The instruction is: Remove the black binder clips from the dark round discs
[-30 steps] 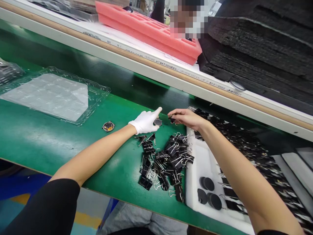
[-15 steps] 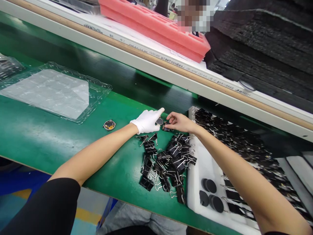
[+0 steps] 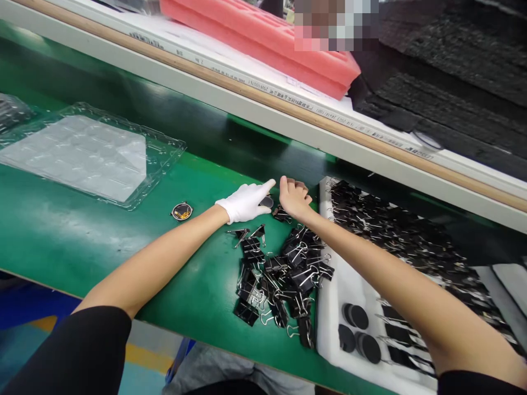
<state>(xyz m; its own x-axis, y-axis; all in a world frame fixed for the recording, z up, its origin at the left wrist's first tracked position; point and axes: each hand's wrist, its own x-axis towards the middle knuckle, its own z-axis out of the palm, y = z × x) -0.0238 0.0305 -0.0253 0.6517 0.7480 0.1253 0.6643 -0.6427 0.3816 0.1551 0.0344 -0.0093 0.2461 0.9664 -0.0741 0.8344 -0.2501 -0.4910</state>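
Observation:
My left hand [image 3: 247,203], in a white glove, is closed on a dark round disc [image 3: 267,202], with the thumb and forefinger reaching past it. Just right of it is my bare right hand [image 3: 294,197], its wrist turned and its fingers curled toward the back; whatever they hold, if anything, is hidden. A black binder clip [image 3: 282,214] lies below the right hand, close to the disc. Nearer to me is a loose pile of black binder clips [image 3: 302,269] with silver wire handles. Left of the gloved hand lies a round watch-like part [image 3: 181,212] with gold-coloured pieces inside.
A white foam tray [image 3: 329,318] with rows of clipped parts and black discs [image 3: 356,316] stands at the right. Clear plastic trays [image 3: 160,164] lie at the left on the green table [image 3: 185,285]. A rail [image 3: 230,88] runs behind, with pink foam [image 3: 263,38] beyond.
My right hand has turned at the wrist and lifted away from the binder clip by the disc. My left hand stays on the disc. The view has shifted slightly.

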